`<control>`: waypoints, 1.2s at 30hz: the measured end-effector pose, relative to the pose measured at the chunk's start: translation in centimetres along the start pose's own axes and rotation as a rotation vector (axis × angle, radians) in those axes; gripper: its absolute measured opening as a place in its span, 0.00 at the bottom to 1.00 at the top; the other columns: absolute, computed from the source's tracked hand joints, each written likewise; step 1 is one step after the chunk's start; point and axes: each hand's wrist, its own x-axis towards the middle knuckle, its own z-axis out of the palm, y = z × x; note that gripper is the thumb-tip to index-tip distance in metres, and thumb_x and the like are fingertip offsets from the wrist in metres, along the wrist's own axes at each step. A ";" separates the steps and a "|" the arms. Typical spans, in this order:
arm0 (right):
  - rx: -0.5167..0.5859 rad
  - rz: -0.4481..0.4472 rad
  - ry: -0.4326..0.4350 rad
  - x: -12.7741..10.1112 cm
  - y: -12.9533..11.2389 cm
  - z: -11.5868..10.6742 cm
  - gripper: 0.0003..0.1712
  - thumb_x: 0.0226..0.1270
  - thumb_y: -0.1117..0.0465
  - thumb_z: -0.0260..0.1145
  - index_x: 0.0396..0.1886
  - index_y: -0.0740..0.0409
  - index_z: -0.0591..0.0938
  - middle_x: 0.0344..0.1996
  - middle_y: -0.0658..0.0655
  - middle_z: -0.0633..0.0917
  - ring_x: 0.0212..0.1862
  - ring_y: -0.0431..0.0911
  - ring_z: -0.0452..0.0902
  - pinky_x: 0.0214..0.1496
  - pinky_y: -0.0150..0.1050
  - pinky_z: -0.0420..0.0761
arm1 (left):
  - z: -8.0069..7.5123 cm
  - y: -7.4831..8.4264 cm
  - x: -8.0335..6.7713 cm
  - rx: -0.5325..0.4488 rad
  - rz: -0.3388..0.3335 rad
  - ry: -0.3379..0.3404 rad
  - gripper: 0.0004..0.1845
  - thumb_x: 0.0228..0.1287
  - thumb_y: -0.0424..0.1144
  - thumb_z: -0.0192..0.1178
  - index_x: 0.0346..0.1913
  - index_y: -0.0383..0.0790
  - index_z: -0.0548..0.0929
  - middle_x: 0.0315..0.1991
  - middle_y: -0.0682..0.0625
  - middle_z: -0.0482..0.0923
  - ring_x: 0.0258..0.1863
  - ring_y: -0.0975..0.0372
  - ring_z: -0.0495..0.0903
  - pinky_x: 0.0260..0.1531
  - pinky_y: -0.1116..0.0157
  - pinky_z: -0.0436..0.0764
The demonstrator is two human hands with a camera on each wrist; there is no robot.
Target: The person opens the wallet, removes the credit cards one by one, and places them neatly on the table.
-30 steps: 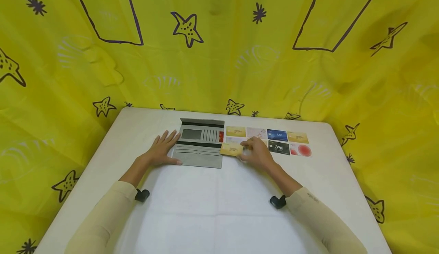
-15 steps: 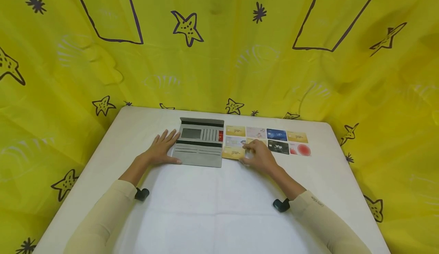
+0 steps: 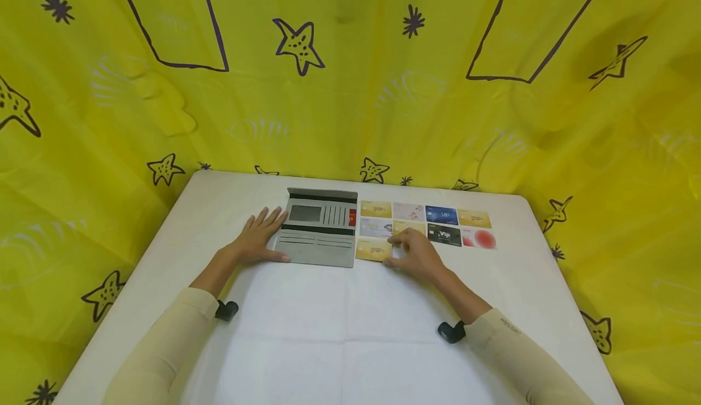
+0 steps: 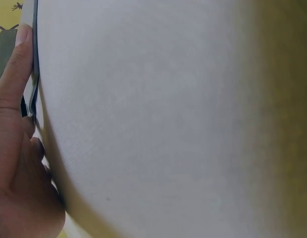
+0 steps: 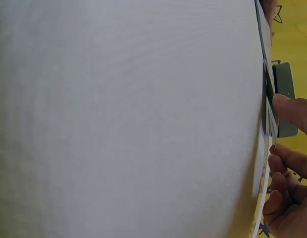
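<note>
A grey wallet (image 3: 334, 255) lies unfolded on the white table, with rows of card slots and a red card (image 3: 352, 217) showing at its right side. My left hand (image 3: 253, 242) rests spread along the wallet's left edge, fingers straight, thumb at the lower corner. In the left wrist view that thumb (image 4: 17, 69) reaches along the grey edge. Just right of the wallet, my right hand (image 3: 418, 257) pinches a gold card (image 3: 373, 250) by its right end, between thumb and fingers. The right wrist view catches the card edge-on beside the fingertips (image 5: 278, 101).
Two rows of cards lie right of the wallet, among them a blue VIP card (image 3: 442, 214), a black VIP card (image 3: 445, 235) and a card with a red circle (image 3: 480, 238). My right hand partly covers another gold card (image 3: 408, 227). A yellow curtain (image 3: 350, 107) hangs behind the table.
My right hand has drawn the gold card rightward and toward me, off the wallet's right edge, to below the pale card. The left hand and wallet have stayed put.
</note>
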 end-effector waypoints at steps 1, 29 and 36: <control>0.002 0.004 -0.003 0.0 0.1 0.0 0.31 0.53 0.55 0.86 0.55 0.62 0.89 0.40 0.53 0.82 0.40 0.49 0.71 0.42 0.43 0.74 | 0.0 0.0 0.0 0.001 0.000 -0.001 0.65 0.56 0.67 0.73 0.85 0.37 0.49 0.85 0.36 0.39 0.83 0.38 0.32 0.76 0.35 0.33; 0.035 0.024 -0.004 -0.4 0.8 0.6 0.30 0.53 0.55 0.87 0.56 0.60 0.89 0.38 0.52 0.79 0.40 0.48 0.70 0.40 0.42 0.72 | 0.2 -0.1 0.0 0.009 -0.012 -0.011 0.65 0.57 0.65 0.74 0.85 0.38 0.48 0.86 0.37 0.38 0.83 0.39 0.31 0.76 0.36 0.32; 0.036 0.031 0.003 -0.3 0.8 0.6 0.29 0.54 0.56 0.86 0.55 0.61 0.89 0.38 0.52 0.79 0.40 0.49 0.71 0.41 0.42 0.72 | 0.1 -0.1 0.1 0.012 -0.008 -0.003 0.65 0.57 0.66 0.74 0.85 0.37 0.49 0.85 0.37 0.38 0.83 0.38 0.31 0.76 0.36 0.32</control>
